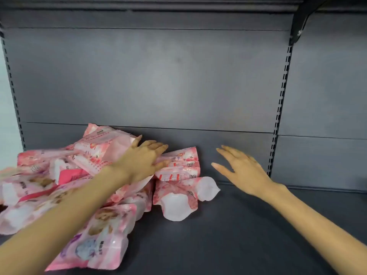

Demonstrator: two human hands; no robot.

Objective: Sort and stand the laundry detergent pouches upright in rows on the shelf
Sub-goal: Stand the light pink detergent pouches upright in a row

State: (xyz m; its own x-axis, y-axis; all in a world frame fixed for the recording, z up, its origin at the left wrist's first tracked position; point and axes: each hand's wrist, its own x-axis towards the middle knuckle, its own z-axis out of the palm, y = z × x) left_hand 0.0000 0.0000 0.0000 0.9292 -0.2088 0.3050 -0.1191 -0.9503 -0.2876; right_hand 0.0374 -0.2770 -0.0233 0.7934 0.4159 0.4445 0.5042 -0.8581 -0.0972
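Dark grey metal shelf (pixel 238 235), matching back panel (pixel 158 76), slotted upright (pixel 282 96) at right, black bracket (pixel 301 16) top right.

Pink pouches (pixel 29 185) are all dumped in a loose heap on the left half of the shelf. None is upright and there are no rows. A few lie flat in a short stack (pixel 178 167) at the heap's right edge, against the back panel. Two more (pixel 174 205) sit just in front of the stack, white bottoms toward the camera. One pouch (pixel 99 245) lies flat at the front edge, print side up.

Left hand (pixel 143 159) reaches across the heap, palm down. Its fingers are straight and laid over the flat stack, and its thumb is up against a tilted pouch (pixel 111 143) behind. It is resting or pressing, not curled round anything.

Right hand (pixel 244 171) is open with fingers spread, over the bare right part of the shelf. It holds nothing and is apart from the pouches.
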